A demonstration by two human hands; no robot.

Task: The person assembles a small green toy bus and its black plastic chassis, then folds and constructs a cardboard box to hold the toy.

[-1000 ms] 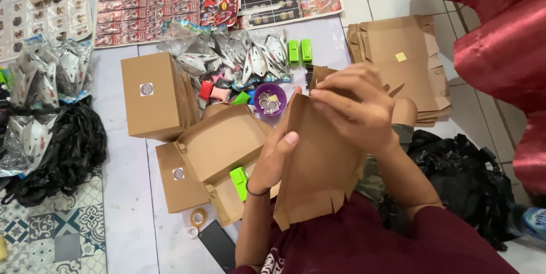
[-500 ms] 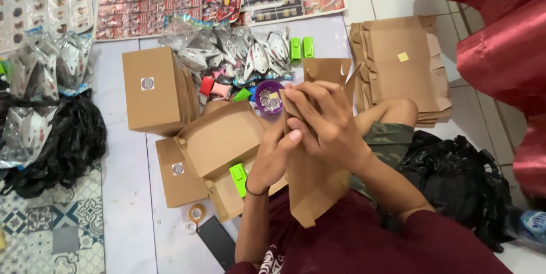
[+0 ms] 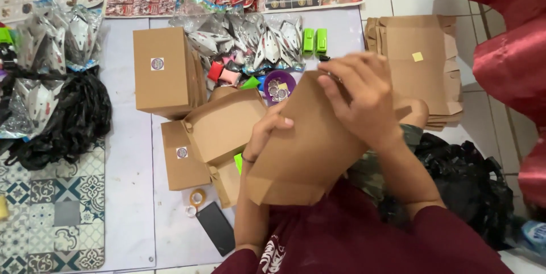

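At centre frame both hands grip a flat cardboard box (image 3: pixel 310 149): left hand (image 3: pixel 267 132) fingers clamped on its left edge to steady it, right hand (image 3: pixel 364 98) fingers pressed together on top. Beyond, an open box (image 3: pixel 227 129) lies on the floor, a closed box (image 3: pixel 162 72) upper left.

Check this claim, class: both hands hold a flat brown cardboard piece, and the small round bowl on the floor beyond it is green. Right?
Not quite. The head view shows both hands, left hand and right hand, on the brown cardboard piece, but the small round bowl is purple, not green.
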